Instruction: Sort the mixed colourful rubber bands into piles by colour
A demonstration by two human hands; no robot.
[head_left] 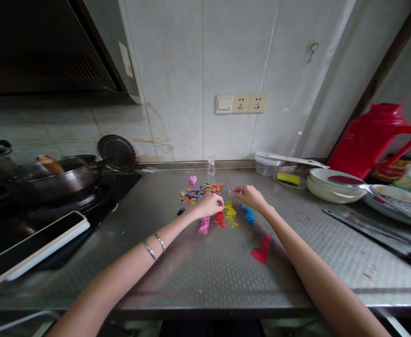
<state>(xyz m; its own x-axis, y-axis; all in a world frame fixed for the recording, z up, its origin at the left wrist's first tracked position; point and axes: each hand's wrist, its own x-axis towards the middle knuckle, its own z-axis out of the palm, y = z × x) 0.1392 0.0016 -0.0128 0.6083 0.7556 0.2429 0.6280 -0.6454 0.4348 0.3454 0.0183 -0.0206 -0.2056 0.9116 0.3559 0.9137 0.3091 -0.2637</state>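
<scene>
Small coloured rubber bands lie on a steel counter. A mixed heap sits behind sorted piles: pink, red, yellow and blue. My left hand is closed in a pinch over the piles, beside the mixed heap; what it holds is too small to name. My right hand pinches a pink band at the heap's right edge. A larger red patch lies nearer to me, by my right forearm. Two bangles circle my left wrist.
A wok with a wooden spatula sits on the stove at left, a phone lying by it. A small glass bottle stands at the wall. Bowls, a yellow sponge, a knife and a red thermos crowd the right.
</scene>
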